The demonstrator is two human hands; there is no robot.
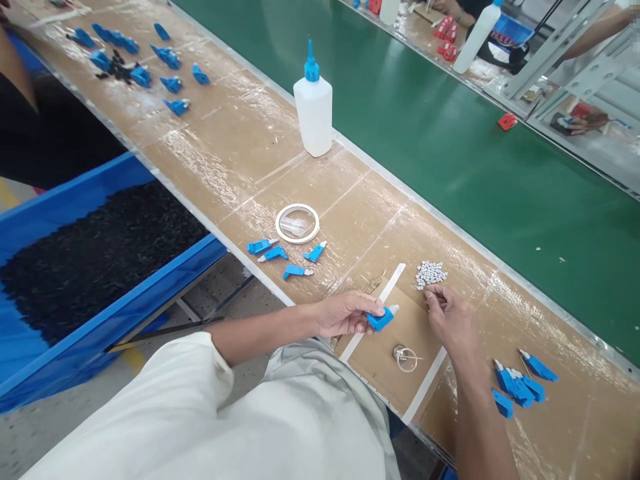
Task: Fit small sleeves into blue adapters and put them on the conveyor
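My left hand point(350, 312) is closed around a blue plastic part point(381, 319) with a pale tip pointing right, held above a taped cardboard sheet point(385, 363). At the near edge of a small pile of grey-white pieces point(431, 273), my right hand point(450, 313) has its thumb and forefinger pinched together. Whatever may be between those fingertips is too small to make out. On the cardboard, between and below the hands, stands a small clear cup point(405, 359) with a thin stick in it. More blue parts point(520, 387) lie beside my right forearm.
Several blue parts point(297, 271) lie left of my hands near a white tape roll point(297, 223). A white squeeze bottle point(313, 110) stands by the green conveyor belt point(430, 127). A blue bin point(165, 263) of black pieces sits beyond the bench's left edge. Other people's arms show at the borders.
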